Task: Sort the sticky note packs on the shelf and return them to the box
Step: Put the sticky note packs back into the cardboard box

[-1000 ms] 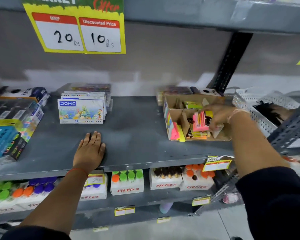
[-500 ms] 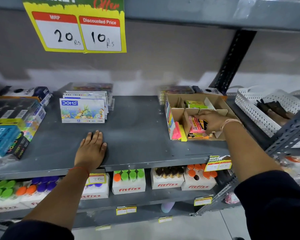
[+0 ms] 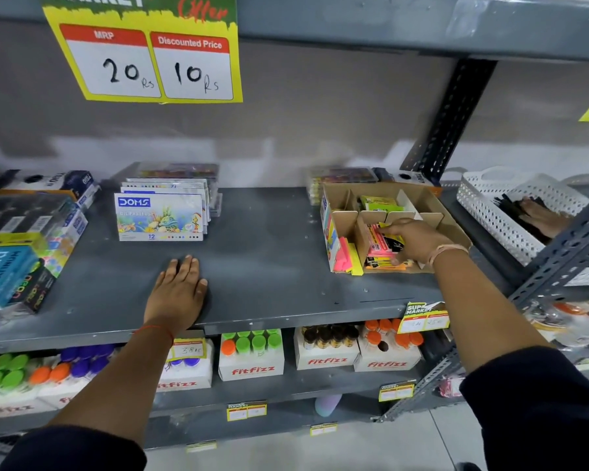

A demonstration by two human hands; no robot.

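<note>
Inside the box [image 3: 432,212], right hand [image 3: 415,241] grips sticky note packs [image 3: 380,244]; left hand [image 3: 177,294] lies flat, well apart.

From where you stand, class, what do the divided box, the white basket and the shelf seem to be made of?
Divided box: brown cardboard, matt, with raw cut edges on its partitions.
White basket: probably moulded plastic, slightly glossy, with regular perforations.
Shelf: likely grey painted metal, smooth and faintly scuffed, with a thin folded front lip.

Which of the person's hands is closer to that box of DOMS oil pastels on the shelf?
Left. The left hand lies flat on the shelf just in front of the DOMS box; the right hand is far to its right, inside the cardboard box.
</note>
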